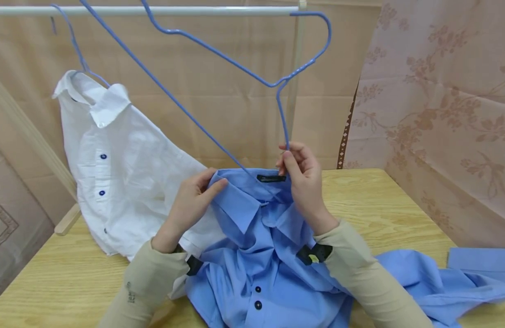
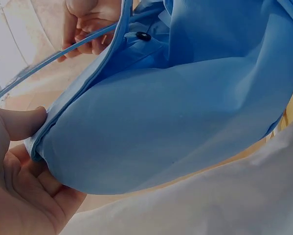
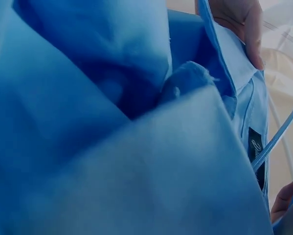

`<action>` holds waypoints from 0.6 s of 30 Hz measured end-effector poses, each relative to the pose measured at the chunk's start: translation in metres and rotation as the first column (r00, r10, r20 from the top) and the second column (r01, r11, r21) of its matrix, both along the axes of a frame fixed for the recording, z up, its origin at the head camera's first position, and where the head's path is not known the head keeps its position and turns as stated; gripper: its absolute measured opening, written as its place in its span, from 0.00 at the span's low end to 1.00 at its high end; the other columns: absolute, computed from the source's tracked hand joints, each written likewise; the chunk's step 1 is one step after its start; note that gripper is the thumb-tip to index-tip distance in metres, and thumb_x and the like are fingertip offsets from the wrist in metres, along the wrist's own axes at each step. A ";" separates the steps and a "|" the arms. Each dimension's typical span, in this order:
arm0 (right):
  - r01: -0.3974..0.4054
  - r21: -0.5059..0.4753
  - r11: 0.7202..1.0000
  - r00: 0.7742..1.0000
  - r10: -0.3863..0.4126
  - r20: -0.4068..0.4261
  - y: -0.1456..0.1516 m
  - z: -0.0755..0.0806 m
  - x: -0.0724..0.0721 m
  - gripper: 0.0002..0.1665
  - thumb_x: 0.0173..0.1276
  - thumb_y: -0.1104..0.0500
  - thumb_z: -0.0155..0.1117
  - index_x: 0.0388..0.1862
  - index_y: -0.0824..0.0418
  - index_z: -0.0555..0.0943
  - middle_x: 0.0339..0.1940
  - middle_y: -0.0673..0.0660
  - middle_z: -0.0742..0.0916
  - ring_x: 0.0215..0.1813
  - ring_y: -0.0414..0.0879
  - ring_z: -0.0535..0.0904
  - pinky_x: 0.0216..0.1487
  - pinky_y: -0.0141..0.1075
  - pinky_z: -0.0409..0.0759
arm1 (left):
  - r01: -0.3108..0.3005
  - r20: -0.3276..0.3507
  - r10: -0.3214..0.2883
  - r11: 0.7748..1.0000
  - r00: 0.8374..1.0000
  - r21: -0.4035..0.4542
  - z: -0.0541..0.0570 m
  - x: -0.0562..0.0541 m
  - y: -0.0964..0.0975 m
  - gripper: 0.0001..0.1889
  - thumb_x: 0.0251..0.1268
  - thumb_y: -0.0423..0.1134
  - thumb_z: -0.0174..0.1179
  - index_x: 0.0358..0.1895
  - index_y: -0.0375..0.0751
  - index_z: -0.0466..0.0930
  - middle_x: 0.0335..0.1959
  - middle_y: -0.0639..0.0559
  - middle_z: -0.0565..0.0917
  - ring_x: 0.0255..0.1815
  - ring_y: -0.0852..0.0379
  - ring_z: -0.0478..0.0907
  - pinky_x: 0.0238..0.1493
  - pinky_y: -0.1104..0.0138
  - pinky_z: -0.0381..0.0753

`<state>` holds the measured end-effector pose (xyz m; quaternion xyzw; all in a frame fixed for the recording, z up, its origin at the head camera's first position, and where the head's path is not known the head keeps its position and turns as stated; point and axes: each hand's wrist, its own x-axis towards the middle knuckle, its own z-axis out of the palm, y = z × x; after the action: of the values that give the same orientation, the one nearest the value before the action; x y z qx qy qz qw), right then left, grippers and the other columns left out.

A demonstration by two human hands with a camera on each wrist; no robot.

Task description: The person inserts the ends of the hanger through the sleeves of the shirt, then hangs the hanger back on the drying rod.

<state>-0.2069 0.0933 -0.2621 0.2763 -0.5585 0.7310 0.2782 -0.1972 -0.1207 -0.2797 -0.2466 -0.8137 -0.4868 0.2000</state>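
A light blue button shirt (image 1: pixel 277 273) lies bunched on the table, its collar (image 1: pixel 240 205) raised. My left hand (image 1: pixel 191 205) pinches the collar's left edge between thumb and fingers; the left wrist view shows the thumb (image 2: pixel 26 122) on the cloth. A blue wire hanger (image 1: pixel 232 57) is tilted sideways, hook to the right, its lower bar running down into the neck opening. My right hand (image 1: pixel 306 182) pinches the hanger's shoulder wire just above the collar, beside the black label (image 1: pixel 271 178). The hanger's lower end is hidden inside the shirt.
A white shirt (image 1: pixel 125 168) hangs on another blue hanger (image 1: pixel 74 41) at left, its lower part reaching the table. Behind is a rack with a white rail (image 1: pixel 219 10). One blue sleeve (image 1: pixel 433 282) stretches right across the wooden table (image 1: pixel 371 205). Patterned curtain (image 1: pixel 453 105) stands at right.
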 end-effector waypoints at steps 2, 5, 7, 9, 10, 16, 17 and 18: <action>-0.014 -0.019 1.000 1.000 0.014 0.009 0.000 -0.002 -0.001 0.11 0.68 0.71 0.45 0.40 0.60 0.74 0.24 0.48 0.79 0.22 0.39 0.71 0.27 0.27 0.70 | 0.001 0.003 -0.001 1.000 1.000 -0.001 0.000 0.000 0.000 0.07 0.62 0.41 0.57 0.36 0.41 0.78 0.19 0.53 0.71 0.23 0.59 0.68 0.26 0.72 0.64; -0.037 -0.049 0.998 0.999 0.039 0.025 0.000 -0.003 -0.002 0.12 0.67 0.73 0.43 0.40 0.61 0.72 0.26 0.49 0.79 0.22 0.39 0.69 0.26 0.26 0.68 | 0.004 -0.003 -0.004 1.000 1.000 -0.012 -0.001 0.000 0.000 0.07 0.62 0.41 0.57 0.36 0.42 0.78 0.19 0.53 0.71 0.23 0.60 0.68 0.26 0.72 0.65; -0.052 -0.071 0.996 0.998 0.055 0.035 0.001 -0.004 -0.003 0.13 0.66 0.74 0.41 0.39 0.61 0.72 0.25 0.49 0.78 0.21 0.39 0.67 0.25 0.26 0.66 | 0.003 -0.010 -0.003 1.000 1.000 -0.017 -0.002 -0.001 0.000 0.06 0.62 0.41 0.57 0.35 0.42 0.78 0.19 0.53 0.71 0.23 0.60 0.68 0.26 0.72 0.65; -0.056 -0.087 0.995 0.997 0.060 0.039 0.002 -0.004 -0.003 0.13 0.65 0.73 0.41 0.38 0.60 0.72 0.23 0.49 0.76 0.20 0.39 0.65 0.23 0.27 0.62 | 0.004 -0.014 -0.004 1.000 1.000 -0.019 -0.002 -0.001 0.000 0.06 0.62 0.41 0.57 0.35 0.42 0.78 0.20 0.53 0.71 0.23 0.61 0.68 0.26 0.72 0.65; -0.057 -0.094 0.994 0.997 0.061 0.039 0.003 -0.004 -0.004 0.13 0.65 0.72 0.41 0.37 0.60 0.73 0.21 0.49 0.75 0.20 0.39 0.64 0.22 0.28 0.60 | 0.004 -0.015 -0.004 1.000 1.000 -0.019 -0.003 -0.002 0.000 0.06 0.62 0.41 0.57 0.36 0.42 0.79 0.20 0.53 0.72 0.23 0.61 0.68 0.26 0.72 0.65; -0.031 -0.105 0.994 0.998 0.036 0.046 0.004 -0.003 -0.003 0.10 0.67 0.66 0.47 0.28 0.59 0.75 0.14 0.47 0.69 0.18 0.39 0.61 0.20 0.31 0.53 | 0.021 -0.013 -0.022 0.999 1.000 -0.024 -0.004 -0.001 0.002 0.07 0.63 0.40 0.57 0.37 0.42 0.80 0.20 0.53 0.73 0.23 0.61 0.68 0.26 0.72 0.66; -0.023 -0.110 0.994 0.998 0.029 0.058 0.004 -0.003 -0.003 0.11 0.67 0.65 0.48 0.26 0.58 0.75 0.14 0.47 0.69 0.17 0.38 0.60 0.20 0.31 0.53 | 0.026 -0.013 -0.026 0.999 1.000 -0.025 -0.004 -0.001 0.003 0.06 0.63 0.40 0.57 0.37 0.42 0.80 0.19 0.54 0.71 0.22 0.61 0.67 0.25 0.72 0.65; -0.010 -0.118 0.993 0.997 0.019 0.073 0.004 -0.003 -0.003 0.11 0.67 0.63 0.51 0.24 0.57 0.75 0.13 0.46 0.69 0.17 0.38 0.60 0.20 0.30 0.53 | 0.032 -0.013 -0.032 0.999 0.999 -0.022 -0.004 -0.001 0.004 0.06 0.63 0.40 0.56 0.37 0.42 0.80 0.19 0.54 0.70 0.21 0.61 0.66 0.25 0.72 0.65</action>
<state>-0.2103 0.0975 -0.2650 0.2361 -0.5223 0.7745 0.2676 -0.1980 -0.1171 -0.2833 -0.2649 -0.8136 -0.4795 0.1948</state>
